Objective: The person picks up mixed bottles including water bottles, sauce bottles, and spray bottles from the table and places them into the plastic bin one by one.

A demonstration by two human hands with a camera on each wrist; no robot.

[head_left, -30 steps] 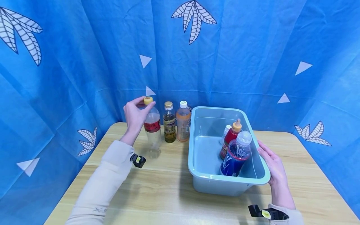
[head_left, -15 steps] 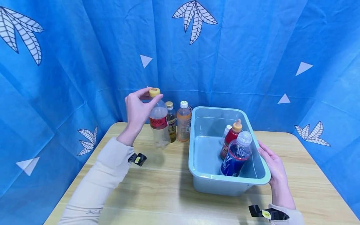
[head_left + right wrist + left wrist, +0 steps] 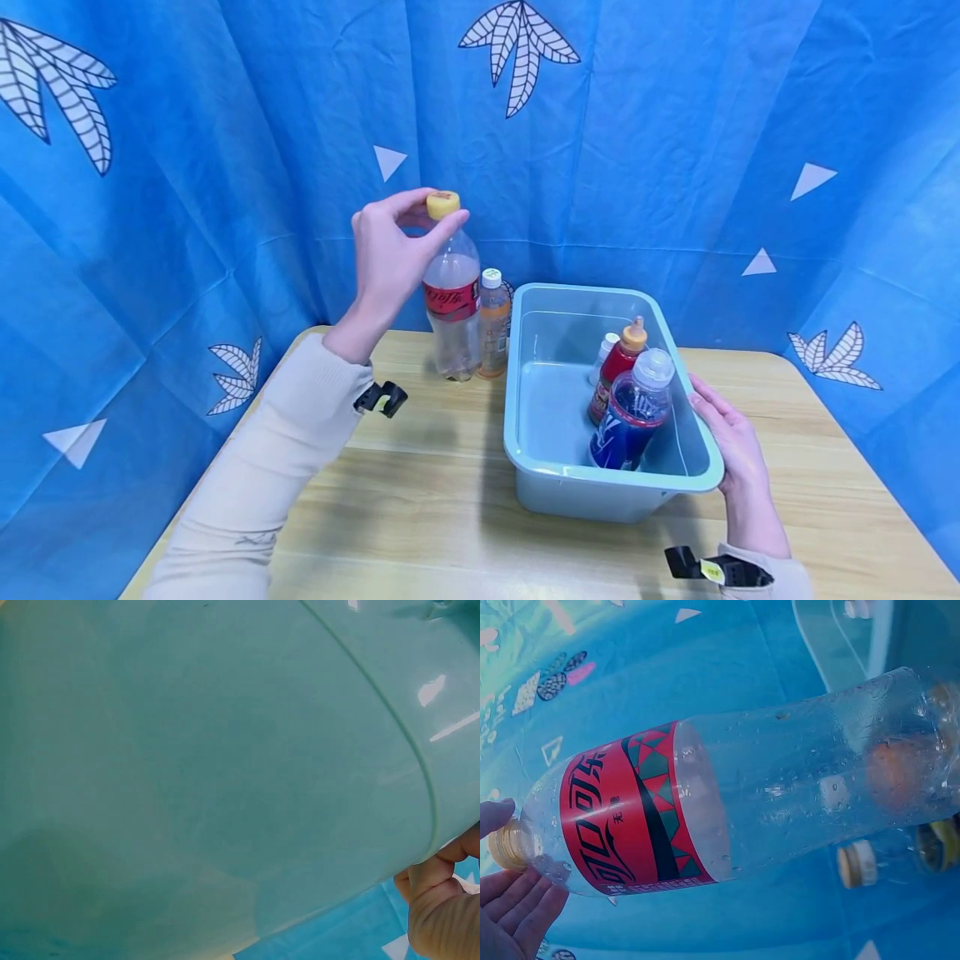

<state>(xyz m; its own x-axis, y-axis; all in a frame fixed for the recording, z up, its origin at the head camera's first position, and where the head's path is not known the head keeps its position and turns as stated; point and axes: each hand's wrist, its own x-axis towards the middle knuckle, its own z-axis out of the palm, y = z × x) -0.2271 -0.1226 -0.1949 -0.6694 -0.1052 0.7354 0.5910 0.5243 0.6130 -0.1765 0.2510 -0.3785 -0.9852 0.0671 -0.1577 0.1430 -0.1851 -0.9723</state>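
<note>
My left hand (image 3: 393, 258) pinches the yellow cap and neck of a clear cola bottle (image 3: 452, 304) with a red label. The bottle hangs upright above the table; in the left wrist view this cola bottle (image 3: 772, 780) stretches across the picture. My right hand (image 3: 738, 454) grips the right rim of a light blue plastic tub (image 3: 573, 497), its fingers at the edge in the right wrist view. Inside the tub stand a blue-labelled bottle (image 3: 628, 425), a red squeeze bottle (image 3: 617, 368) with an orange nozzle cap, and a small white-capped bottle (image 3: 603, 354).
A bottle (image 3: 495, 325) with an orange label and white cap stands just left of the tub. Another gold-capped bottle (image 3: 857, 864) shows in the left wrist view but is hidden behind the cola bottle in the head view. A blue patterned curtain (image 3: 645, 150) surrounds the wooden table (image 3: 427, 517).
My left hand has lifted the cola bottle off the table and carried it right toward the tub, covering the gold-capped bottle. My right hand and the tub have stayed put.
</note>
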